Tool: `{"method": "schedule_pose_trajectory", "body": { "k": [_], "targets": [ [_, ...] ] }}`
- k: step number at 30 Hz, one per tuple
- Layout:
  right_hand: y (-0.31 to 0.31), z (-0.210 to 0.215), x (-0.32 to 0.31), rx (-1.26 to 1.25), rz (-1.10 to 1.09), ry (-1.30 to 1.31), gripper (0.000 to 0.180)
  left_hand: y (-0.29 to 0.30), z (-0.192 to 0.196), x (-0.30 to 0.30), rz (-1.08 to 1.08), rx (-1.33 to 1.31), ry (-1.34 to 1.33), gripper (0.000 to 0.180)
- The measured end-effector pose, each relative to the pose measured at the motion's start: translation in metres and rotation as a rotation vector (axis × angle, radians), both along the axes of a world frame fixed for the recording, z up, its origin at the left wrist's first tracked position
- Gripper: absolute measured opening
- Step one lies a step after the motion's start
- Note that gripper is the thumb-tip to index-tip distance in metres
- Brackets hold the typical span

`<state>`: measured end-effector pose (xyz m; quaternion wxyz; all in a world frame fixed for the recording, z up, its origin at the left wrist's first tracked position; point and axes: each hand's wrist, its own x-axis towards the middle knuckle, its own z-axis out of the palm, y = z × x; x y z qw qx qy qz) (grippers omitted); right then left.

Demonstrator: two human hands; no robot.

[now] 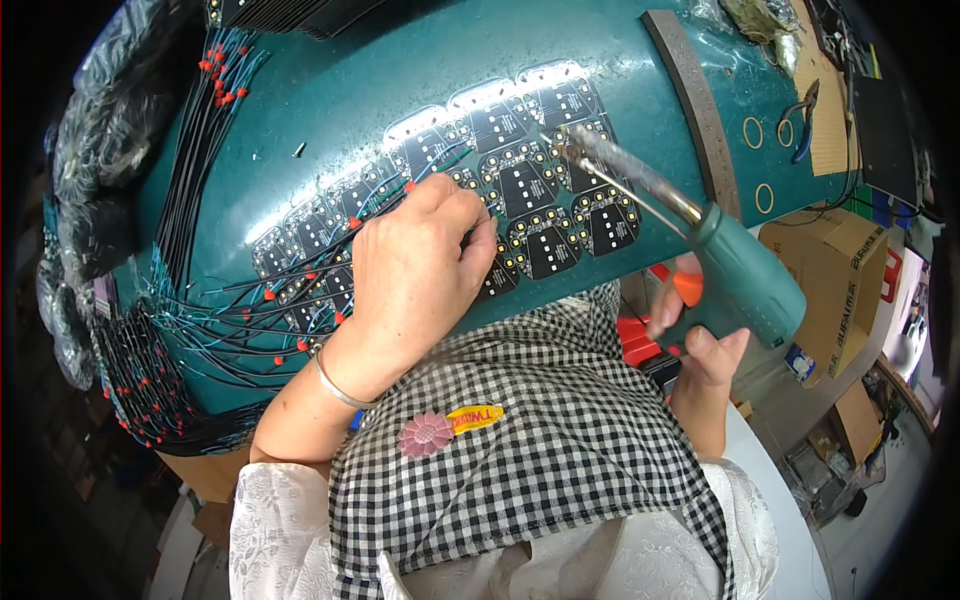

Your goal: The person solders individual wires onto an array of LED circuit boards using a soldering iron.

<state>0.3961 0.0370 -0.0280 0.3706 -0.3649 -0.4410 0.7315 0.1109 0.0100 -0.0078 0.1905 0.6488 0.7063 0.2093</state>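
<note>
My left hand [420, 255] is closed over the lower middle of a panel of black circuit boards [524, 188], thumb and forefinger pressed together. Whatever lies between those fingertips is hidden from sight. Black cables [262, 308] with red pieces and blue wire ends run under and beside this hand across the left boards. In my right hand [705, 345] is a green soldering gun [748, 275] with an orange trigger, gripped by the handle. Its metal barrel points up and left, and the tip is over the upper right boards.
More cable bundles [190, 180] lie along the left side, beside plastic-wrapped bundles [105, 150]. A dark metal bar [693, 105] crosses the green table at the right. Beyond it are pliers [804, 120] and several rubber bands [752, 132]. A cardboard box [830, 275] stands past the table edge.
</note>
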Motion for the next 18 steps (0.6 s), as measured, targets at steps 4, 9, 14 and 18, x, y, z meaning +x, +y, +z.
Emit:
{"method": "schedule_pose_trajectory", "body": {
  "k": [4,9,14,18],
  "targets": [
    [0.014,-0.003,-0.031,0.163,0.031,0.059,0.065,-0.008,0.02,-0.011,0.001,-0.085,-0.056,0.021],
    [0.016,-0.011,-0.037,0.233,0.037,0.117,0.068,-0.028,0.045,-0.047,-0.004,-0.253,0.08,0.012],
    [0.017,-0.016,-0.028,0.236,0.104,0.111,0.071,-0.04,0.046,-0.049,-0.061,-0.106,0.085,0.009],
    [0.013,-0.019,-0.032,0.233,0.052,0.11,0.072,-0.046,0.042,-0.04,-0.081,0.199,0.23,0.02]
  ]
}}
